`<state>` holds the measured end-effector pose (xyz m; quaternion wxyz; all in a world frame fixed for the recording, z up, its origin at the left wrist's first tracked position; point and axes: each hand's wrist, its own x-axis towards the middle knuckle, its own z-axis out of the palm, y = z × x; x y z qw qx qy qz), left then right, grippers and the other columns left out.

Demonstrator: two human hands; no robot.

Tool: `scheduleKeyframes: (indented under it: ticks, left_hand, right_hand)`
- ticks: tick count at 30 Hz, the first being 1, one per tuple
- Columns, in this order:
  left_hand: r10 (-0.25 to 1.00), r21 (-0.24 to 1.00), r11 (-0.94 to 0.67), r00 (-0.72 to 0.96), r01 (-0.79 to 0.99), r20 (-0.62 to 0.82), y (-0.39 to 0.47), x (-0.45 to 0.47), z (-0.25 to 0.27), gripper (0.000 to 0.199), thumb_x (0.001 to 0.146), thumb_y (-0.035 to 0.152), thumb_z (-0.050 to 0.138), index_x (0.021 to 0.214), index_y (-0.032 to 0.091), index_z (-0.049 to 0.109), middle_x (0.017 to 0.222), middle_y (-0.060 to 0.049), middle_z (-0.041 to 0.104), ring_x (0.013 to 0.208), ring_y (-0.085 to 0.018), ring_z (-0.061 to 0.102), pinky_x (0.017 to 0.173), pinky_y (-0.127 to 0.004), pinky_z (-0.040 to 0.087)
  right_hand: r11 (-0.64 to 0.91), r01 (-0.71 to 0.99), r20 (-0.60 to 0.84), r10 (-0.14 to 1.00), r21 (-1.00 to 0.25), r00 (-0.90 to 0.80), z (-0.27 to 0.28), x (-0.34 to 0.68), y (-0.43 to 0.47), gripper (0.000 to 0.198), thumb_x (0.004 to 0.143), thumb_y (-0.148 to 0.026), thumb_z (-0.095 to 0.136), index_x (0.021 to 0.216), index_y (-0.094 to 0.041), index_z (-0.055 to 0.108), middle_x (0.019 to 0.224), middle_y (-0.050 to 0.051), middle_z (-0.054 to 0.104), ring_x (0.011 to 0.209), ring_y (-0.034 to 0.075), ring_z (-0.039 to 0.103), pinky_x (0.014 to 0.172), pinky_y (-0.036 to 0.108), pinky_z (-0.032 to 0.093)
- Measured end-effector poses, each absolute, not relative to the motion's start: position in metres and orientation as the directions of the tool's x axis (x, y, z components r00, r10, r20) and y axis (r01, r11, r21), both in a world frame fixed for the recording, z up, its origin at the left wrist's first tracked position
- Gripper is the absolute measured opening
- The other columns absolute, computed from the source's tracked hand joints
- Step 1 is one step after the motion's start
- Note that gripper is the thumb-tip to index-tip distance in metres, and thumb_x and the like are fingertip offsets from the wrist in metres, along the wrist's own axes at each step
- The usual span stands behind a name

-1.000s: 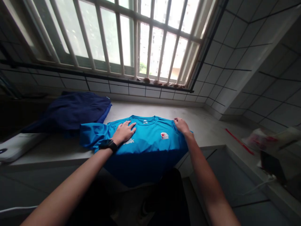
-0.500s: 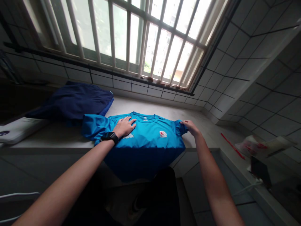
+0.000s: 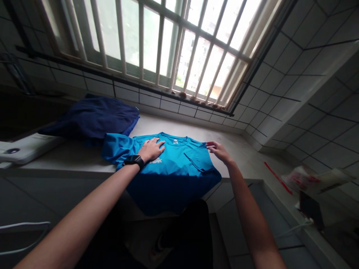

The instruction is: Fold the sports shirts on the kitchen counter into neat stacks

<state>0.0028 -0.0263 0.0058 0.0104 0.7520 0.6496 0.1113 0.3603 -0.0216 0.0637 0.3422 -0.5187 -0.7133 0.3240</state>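
A bright blue T-shirt [image 3: 174, 158] lies front side up on the counter, its lower part hanging over the front edge. My left hand [image 3: 152, 149], with a black watch at the wrist, rests flat on the shirt's chest, just above white lettering. The right-hand sleeve [image 3: 200, 157] is folded inward across the chest and covers the badge there. At that folded edge is my right hand [image 3: 218, 150], fingers stretched out and apart, the tips at or just touching the cloth. The other sleeve [image 3: 116, 147] sticks out to the left.
Dark navy folded clothing [image 3: 98, 116] lies at the back left beside a white flat device [image 3: 30, 147]. A barred window [image 3: 168, 48] is above the counter [image 3: 235, 160]. To the right are a red strip [image 3: 277, 177], a plastic bag [image 3: 301, 177] and a dark object with a cable [image 3: 310, 209].
The right-hand sleeve has been turned inward over the shirt's chest, hiding the badge. My right hand has moved left and let go of the sleeve; my left hand stays on the shirt.
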Motion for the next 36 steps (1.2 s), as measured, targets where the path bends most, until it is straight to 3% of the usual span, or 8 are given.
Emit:
scheduleKeyframes:
  ticks: [2, 5, 8, 11, 20, 26, 36]
  left_hand:
    - [0.979, 0.161, -0.16, 0.135, 0.974, 0.156, -0.026, 0.003, 0.006, 0.057, 0.104, 0.043, 0.034, 0.155, 0.025, 0.051, 0.166, -0.013, 0.041, 0.154, -0.03, 0.035, 0.125, -0.049, 0.027]
    - [0.978, 0.166, -0.161, 0.134, 0.973, 0.163, -0.026, 0.003, 0.005, 0.057, 0.103, 0.043, 0.035, 0.154, 0.025, 0.051, 0.166, -0.013, 0.041, 0.154, -0.03, 0.036, 0.125, -0.049, 0.027]
    - [0.976, 0.171, -0.162, 0.132, 0.972, 0.171, -0.025, 0.003, 0.004, 0.056, 0.103, 0.043, 0.035, 0.154, 0.025, 0.052, 0.166, -0.012, 0.042, 0.154, -0.03, 0.036, 0.125, -0.049, 0.027]
    - [0.975, 0.178, -0.162, 0.129, 0.971, 0.182, -0.024, 0.003, 0.002, 0.055, 0.103, 0.043, 0.036, 0.153, 0.028, 0.053, 0.165, -0.01, 0.043, 0.154, -0.03, 0.036, 0.124, -0.05, 0.027]
    - [0.975, 0.192, -0.18, 0.149, 0.965, 0.165, -0.019, -0.001, 0.004, 0.055, 0.102, 0.045, 0.037, 0.152, 0.03, 0.053, 0.164, -0.007, 0.045, 0.152, -0.026, 0.038, 0.123, -0.045, 0.028]
    - [0.974, 0.195, -0.18, 0.148, 0.964, 0.171, -0.013, 0.001, 0.005, 0.056, 0.103, 0.045, 0.035, 0.151, 0.025, 0.054, 0.164, -0.008, 0.045, 0.151, -0.027, 0.039, 0.123, -0.045, 0.029]
    - [0.968, 0.196, -0.202, 0.165, 0.96, 0.19, 0.018, 0.001, 0.0, 0.054, 0.103, 0.047, 0.039, 0.151, 0.026, 0.054, 0.162, -0.005, 0.048, 0.15, -0.027, 0.04, 0.122, -0.044, 0.031]
  right_hand:
    - [0.36, 0.662, 0.196, 0.93, -0.657, -0.311, 0.05, 0.349, -0.027, 0.039, 0.09, -0.036, 0.067, 0.127, -0.022, 0.068, 0.139, 0.013, 0.066, 0.132, 0.028, 0.06, 0.115, 0.049, 0.046]
    - [0.369, 0.827, 0.049, 0.921, -0.424, -0.386, 0.031, 0.326, -0.039, 0.056, 0.096, -0.045, 0.063, 0.147, -0.023, 0.059, 0.164, 0.012, 0.043, 0.154, 0.031, 0.036, 0.127, 0.051, 0.029]
    - [0.319, 0.912, -0.077, 0.934, -0.257, -0.348, 0.022, 0.309, -0.045, 0.061, 0.105, -0.051, 0.044, 0.159, -0.025, 0.045, 0.172, 0.009, 0.028, 0.16, 0.032, 0.021, 0.129, 0.056, 0.019]
    - [0.311, 0.932, -0.115, 0.935, -0.184, -0.335, 0.023, 0.303, -0.043, 0.062, 0.108, -0.051, 0.035, 0.164, -0.026, 0.036, 0.174, 0.007, 0.021, 0.161, 0.032, 0.018, 0.129, 0.056, 0.018]
    - [0.168, 0.974, -0.135, 0.973, -0.154, -0.189, 0.018, 0.294, -0.023, 0.061, 0.109, -0.047, 0.023, 0.168, -0.028, 0.024, 0.176, 0.005, 0.011, 0.163, 0.03, 0.009, 0.129, 0.062, 0.009]
    - [0.116, 0.963, -0.118, 0.982, -0.241, -0.148, 0.012, 0.298, -0.002, 0.06, 0.108, -0.046, 0.027, 0.166, -0.031, 0.029, 0.176, 0.007, 0.015, 0.162, 0.032, 0.01, 0.125, 0.07, 0.01]
    - [0.157, 0.939, 0.031, 0.987, -0.307, -0.155, -0.012, 0.307, 0.027, 0.061, 0.106, -0.044, 0.032, 0.162, -0.021, 0.038, 0.172, 0.011, 0.028, 0.159, 0.036, 0.019, 0.127, 0.066, 0.014]
